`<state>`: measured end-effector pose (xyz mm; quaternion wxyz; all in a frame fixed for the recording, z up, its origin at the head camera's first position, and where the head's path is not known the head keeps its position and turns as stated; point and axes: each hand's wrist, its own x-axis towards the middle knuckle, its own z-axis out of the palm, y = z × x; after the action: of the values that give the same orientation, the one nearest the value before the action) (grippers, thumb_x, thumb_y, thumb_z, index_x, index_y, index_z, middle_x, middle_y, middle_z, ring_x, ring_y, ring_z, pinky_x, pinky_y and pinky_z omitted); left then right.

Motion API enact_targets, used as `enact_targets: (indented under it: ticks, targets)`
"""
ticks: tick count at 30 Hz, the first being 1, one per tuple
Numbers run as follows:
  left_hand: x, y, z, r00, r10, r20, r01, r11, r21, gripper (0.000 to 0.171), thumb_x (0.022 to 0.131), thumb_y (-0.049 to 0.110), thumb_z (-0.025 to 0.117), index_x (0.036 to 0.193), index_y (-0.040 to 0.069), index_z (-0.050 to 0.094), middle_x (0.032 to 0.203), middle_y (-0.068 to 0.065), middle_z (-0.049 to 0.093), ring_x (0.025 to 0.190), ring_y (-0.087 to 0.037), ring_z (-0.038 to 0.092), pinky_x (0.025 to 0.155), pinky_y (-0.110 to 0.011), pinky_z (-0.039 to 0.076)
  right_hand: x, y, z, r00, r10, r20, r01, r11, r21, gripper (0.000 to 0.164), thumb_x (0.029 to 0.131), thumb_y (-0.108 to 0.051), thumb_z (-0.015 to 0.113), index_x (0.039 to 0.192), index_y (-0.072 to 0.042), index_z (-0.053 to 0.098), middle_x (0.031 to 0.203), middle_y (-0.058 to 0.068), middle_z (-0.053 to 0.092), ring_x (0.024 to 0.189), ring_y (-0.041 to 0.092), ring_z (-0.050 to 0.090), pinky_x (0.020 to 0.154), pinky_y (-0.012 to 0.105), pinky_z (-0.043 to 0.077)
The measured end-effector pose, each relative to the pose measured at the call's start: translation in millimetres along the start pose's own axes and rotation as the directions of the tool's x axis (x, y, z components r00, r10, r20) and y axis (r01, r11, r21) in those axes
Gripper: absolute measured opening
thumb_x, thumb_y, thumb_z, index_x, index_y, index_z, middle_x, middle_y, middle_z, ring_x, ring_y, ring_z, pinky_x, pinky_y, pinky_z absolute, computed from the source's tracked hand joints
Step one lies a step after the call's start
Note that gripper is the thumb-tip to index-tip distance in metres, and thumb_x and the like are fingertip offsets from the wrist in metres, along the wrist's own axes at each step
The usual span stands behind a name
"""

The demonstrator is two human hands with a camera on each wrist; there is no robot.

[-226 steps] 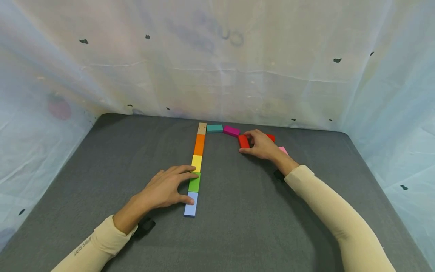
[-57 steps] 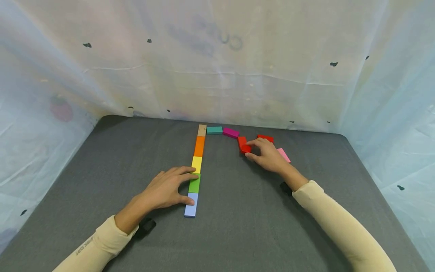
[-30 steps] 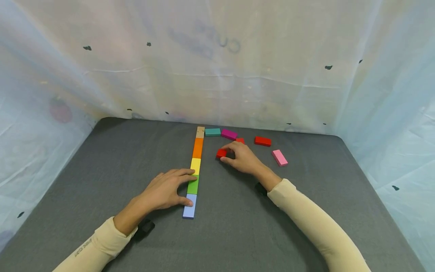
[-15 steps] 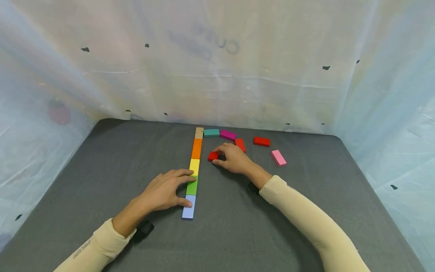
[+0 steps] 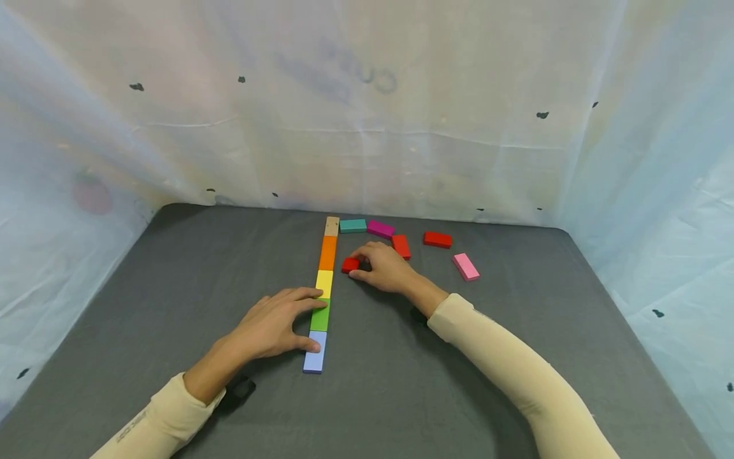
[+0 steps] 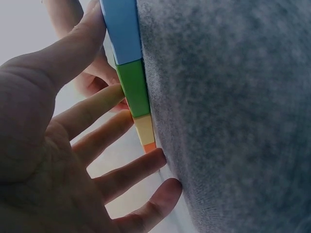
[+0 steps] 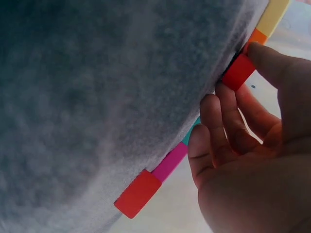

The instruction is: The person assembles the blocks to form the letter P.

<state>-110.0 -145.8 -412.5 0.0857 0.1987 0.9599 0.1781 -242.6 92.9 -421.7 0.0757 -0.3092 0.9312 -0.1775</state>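
Observation:
A straight row of flat blocks runs away from me: light blue (image 5: 313,360), green (image 5: 319,320), yellow (image 5: 323,280), orange (image 5: 327,253) and bare wood (image 5: 332,226). Along its left side lies my left hand (image 5: 269,326), thumb at the light blue block and fingertips at the green and yellow ones. In the left wrist view these fingers are spread and only lightly bent. My right hand (image 5: 385,266) pinches a red block (image 5: 350,265) between thumb and fingers, just right of the row near the orange-yellow joint. The right wrist view shows that red block (image 7: 239,73) at the fingertips.
From the wooden block's right side a teal block (image 5: 352,226), a magenta block (image 5: 381,229) and a second red block (image 5: 401,247) form a bending line. Farther right lie another red block (image 5: 438,240) and a pink block (image 5: 466,267). A pale curtain (image 5: 367,153) hangs behind the grey table (image 5: 390,389).
My right hand has carried the pinched red block left, from beside the second red block to close by the row. That uncovered the red and pink blocks at right. My left hand has stayed put.

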Motion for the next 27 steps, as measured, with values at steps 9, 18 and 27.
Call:
enact_targets:
  ticks: [9,18,27]
  targets:
    - [-1.8,0.3,-0.7,1.000,0.001,0.001,-0.001,1.000,-0.010,0.077,0.071,0.054,0.084,0.138,0.026,0.060,0.153,0.002,0.047,0.139,-0.032,0.046,0.101,-0.068,0.040,1,-3,2,1.000,0.010,0.016,-0.010,1.000,-0.008,0.046,0.094,-0.041,0.068,0.131,-0.015,0.064,0.122,0.005,0.065,0.109,0.020,0.060,0.102,0.039,0.050]
    - [-0.4,2.0,-4.6,1.000,0.011,-0.013,-0.011,1.000,-0.001,0.076,0.070,0.054,0.084,0.137,0.025,0.061,0.152,0.002,0.048,0.137,-0.032,0.048,0.099,-0.066,0.042,6,-10,2,1.000,0.007,0.013,-0.006,1.000,-0.027,0.045,0.094,-0.043,0.068,0.130,-0.016,0.065,0.120,0.002,0.065,0.108,0.018,0.060,0.101,0.038,0.050]
    - [-1.7,3.5,-2.8,1.000,0.011,-0.015,-0.011,1.000,-0.006,0.076,0.070,0.052,0.085,0.137,0.024,0.062,0.152,0.001,0.049,0.137,-0.032,0.048,0.099,-0.065,0.043,7,-15,7,1.000,0.015,0.017,-0.015,0.999,-0.038,0.043,0.093,-0.042,0.068,0.129,-0.018,0.065,0.121,0.002,0.065,0.109,0.017,0.060,0.101,0.038,0.050]
